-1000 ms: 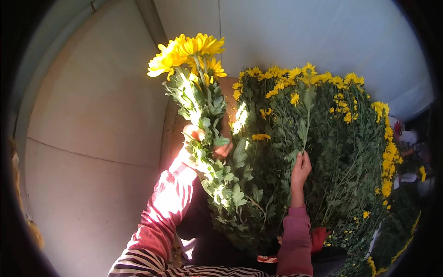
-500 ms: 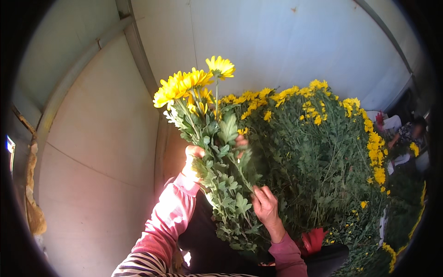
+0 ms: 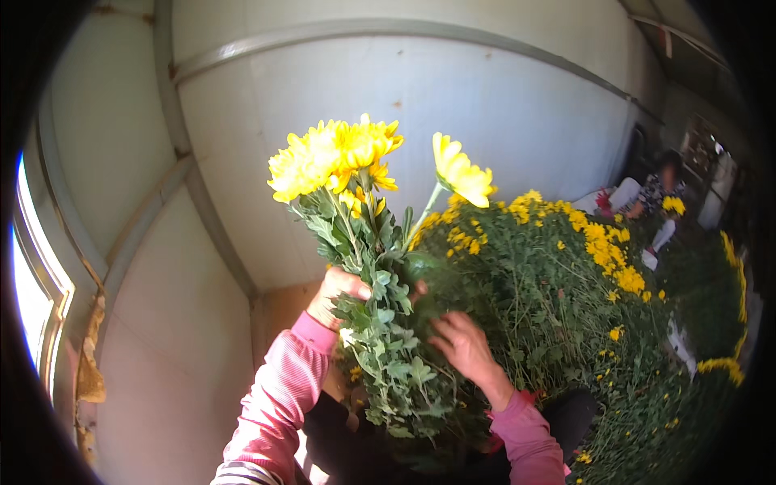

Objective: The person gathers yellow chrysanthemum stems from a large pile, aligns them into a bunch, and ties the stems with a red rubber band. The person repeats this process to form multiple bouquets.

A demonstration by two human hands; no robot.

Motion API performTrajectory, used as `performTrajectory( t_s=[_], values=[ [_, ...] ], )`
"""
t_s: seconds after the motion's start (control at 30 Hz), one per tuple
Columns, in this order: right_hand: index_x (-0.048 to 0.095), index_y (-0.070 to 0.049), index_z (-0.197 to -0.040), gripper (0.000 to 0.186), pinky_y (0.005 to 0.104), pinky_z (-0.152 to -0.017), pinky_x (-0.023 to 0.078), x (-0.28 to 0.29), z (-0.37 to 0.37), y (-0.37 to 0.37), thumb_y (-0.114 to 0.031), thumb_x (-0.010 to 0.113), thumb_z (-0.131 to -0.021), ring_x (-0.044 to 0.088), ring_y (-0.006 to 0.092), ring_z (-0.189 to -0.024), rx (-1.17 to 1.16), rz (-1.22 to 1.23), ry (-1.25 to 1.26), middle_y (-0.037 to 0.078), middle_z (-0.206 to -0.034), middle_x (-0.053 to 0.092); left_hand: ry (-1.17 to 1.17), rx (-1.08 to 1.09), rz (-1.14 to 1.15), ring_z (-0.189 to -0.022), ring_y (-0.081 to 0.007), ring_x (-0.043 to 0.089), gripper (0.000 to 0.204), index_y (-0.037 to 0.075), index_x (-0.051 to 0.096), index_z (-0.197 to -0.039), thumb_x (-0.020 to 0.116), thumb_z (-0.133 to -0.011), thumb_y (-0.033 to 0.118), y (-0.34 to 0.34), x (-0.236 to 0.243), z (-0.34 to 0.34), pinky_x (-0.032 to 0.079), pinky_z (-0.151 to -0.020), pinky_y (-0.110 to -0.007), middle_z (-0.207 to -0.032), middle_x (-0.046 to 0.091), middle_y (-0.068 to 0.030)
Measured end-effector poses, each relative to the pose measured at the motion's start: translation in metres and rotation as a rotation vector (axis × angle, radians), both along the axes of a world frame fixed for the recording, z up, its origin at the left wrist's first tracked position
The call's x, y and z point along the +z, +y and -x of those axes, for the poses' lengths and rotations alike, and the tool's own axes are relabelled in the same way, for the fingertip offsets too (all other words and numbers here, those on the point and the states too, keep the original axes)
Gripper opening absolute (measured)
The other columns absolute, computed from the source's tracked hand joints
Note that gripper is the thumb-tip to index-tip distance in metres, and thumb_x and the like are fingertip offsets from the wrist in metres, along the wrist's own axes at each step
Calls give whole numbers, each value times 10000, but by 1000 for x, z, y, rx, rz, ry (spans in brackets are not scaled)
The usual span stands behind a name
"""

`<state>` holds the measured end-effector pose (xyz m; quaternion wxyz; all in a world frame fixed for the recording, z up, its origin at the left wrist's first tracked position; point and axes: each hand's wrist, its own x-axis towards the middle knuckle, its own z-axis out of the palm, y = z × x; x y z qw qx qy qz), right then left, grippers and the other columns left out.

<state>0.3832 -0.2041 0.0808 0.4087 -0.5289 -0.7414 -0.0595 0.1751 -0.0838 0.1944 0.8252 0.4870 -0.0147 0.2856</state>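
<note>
Upright in front of me stands a bunch of yellow chrysanthemums with leafy green stems. My left hand is wrapped round it below the blooms; its fingertips show on the bunch's right side. Most heads cluster at the top left, while a single chrysanthemum leans out to the right, its stem running down into the grip. Beside the lower right of the bunch is my right hand, fingers stretched toward the leaves and slightly apart. Leaves between the two hands are blurred, and some right fingertips are hard to make out.
A large heap of cut chrysanthemums lies to the right, blooms along its far edge. Another person sits beyond it at the far right. A pale panel wall rises behind, and a bright window is at the left.
The right hand has loosened from a pinch among the stems. One chrysanthemum has swung from upright to leaning right. The view has tilted up, showing more wall and the window.
</note>
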Motion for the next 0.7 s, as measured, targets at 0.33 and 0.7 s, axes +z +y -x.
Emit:
performTrajectory(
  t_s=[0.33, 0.7],
  values=[
    [620, 19, -984, 154, 312, -746, 512, 120, -20, -100, -26, 617, -838, 651, 175, -841, 193, -471, 657, 64, -954, 680, 541, -93, -719, -1154, -245, 538, 442, -22, 554, -1217, 691, -833, 148, -48, 67, -13, 473, -952, -389, -1232, 587, -120],
    [562, -6, -1170, 375, 336, -940, 434, -25, -8, -128, -62, 673, -816, 570, 207, -1080, 478, 83, 882, 74, -1144, 621, 837, -157, -1123, -1102, -312, 531, 551, 17, 557, -1183, 782, -709, 187, -82, -40, 3, 453, -913, -384, -1168, 587, -155]
  ],
)
